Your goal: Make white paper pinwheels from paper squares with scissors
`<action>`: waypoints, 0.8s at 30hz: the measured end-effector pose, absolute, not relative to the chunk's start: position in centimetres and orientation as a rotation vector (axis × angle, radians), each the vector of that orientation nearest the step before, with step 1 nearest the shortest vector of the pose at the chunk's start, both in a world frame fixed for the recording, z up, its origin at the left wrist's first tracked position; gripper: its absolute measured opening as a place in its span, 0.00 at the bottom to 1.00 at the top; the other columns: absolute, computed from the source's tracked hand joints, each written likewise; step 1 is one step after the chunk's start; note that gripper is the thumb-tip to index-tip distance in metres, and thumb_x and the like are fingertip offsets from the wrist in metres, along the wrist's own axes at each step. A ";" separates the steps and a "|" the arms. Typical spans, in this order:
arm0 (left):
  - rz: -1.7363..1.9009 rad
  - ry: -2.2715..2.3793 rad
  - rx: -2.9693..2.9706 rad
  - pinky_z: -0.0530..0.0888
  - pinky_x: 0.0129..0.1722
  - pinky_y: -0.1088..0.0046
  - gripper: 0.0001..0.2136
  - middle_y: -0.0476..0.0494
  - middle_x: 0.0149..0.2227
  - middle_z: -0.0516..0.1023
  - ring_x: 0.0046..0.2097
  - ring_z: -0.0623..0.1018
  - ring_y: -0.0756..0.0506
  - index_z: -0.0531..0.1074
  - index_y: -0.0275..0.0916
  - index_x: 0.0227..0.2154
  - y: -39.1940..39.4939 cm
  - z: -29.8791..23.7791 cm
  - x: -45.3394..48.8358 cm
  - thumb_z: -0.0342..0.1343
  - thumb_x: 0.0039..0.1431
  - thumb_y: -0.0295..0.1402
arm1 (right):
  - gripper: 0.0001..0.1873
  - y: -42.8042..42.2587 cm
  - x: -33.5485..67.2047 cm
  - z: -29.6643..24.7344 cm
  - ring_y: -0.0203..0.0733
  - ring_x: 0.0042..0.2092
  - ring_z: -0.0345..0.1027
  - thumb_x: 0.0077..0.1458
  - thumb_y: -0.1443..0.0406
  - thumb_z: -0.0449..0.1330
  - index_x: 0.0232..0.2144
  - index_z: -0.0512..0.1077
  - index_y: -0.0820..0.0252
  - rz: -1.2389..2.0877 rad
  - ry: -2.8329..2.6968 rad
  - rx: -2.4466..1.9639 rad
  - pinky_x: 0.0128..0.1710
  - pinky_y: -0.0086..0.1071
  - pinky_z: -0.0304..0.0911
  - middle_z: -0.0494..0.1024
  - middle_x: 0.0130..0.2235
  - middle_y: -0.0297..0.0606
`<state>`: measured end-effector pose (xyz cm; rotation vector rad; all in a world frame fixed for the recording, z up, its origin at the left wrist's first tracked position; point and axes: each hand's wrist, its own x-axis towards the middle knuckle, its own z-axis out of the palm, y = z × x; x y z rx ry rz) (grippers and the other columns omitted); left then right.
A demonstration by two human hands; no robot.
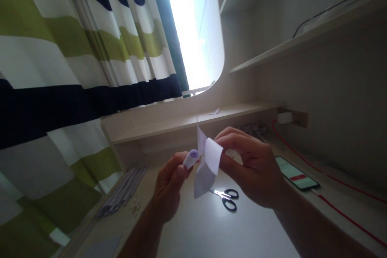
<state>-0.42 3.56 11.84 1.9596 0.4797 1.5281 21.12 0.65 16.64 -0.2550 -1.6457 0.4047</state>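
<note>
My left hand (169,187) is closed around one end of a small rolled tube of paper (191,158), thumb on top. My right hand (252,167) pinches the loose flap of the same white paper sheet (207,165), which hangs down between both hands above the desk. Both hands are raised over the pale desk top (199,229). Black-handled scissors (226,197) lie on the desk just below the paper.
A phone (298,174) with a lit screen lies at the right, with a red cable (341,213) running along the desk to a white charger (284,117). A bundle of thin paper rolls (125,191) lies at the left by a striped curtain (60,68). Shelves rise behind.
</note>
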 end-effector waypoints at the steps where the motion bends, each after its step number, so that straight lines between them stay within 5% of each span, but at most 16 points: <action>1: 1.539 0.477 1.975 0.69 0.33 0.71 0.16 0.44 0.32 0.71 0.32 0.67 0.48 0.81 0.43 0.44 3.5 11.9 -0.4 0.50 0.73 0.44 | 0.03 0.6 21.1 16.6 0.35 0.34 0.71 0.62 0.70 0.66 0.38 0.81 0.61 0.409 -1.655 -0.249 0.32 0.30 0.67 0.77 0.35 0.36; 7: 1.621 0.521 2.056 0.66 0.32 0.66 0.23 0.45 0.28 0.64 0.31 0.66 0.44 0.81 0.42 0.37 3.0 12.8 -0.2 0.47 0.72 0.52 | 0.05 0.2 21.0 16.7 0.37 0.35 0.71 0.61 0.72 0.66 0.39 0.81 0.61 0.436 -1.684 -0.224 0.33 0.31 0.68 0.78 0.36 0.37; 24: 1.555 0.406 2.108 0.65 0.36 0.68 0.15 0.46 0.34 0.67 0.35 0.68 0.46 0.78 0.42 0.39 2.6 12.7 -0.5 0.50 0.72 0.43 | 0.07 -0.4 20.8 16.6 0.36 0.36 0.71 0.60 0.74 0.66 0.40 0.81 0.61 0.438 -1.709 -0.178 0.34 0.29 0.68 0.78 0.36 0.37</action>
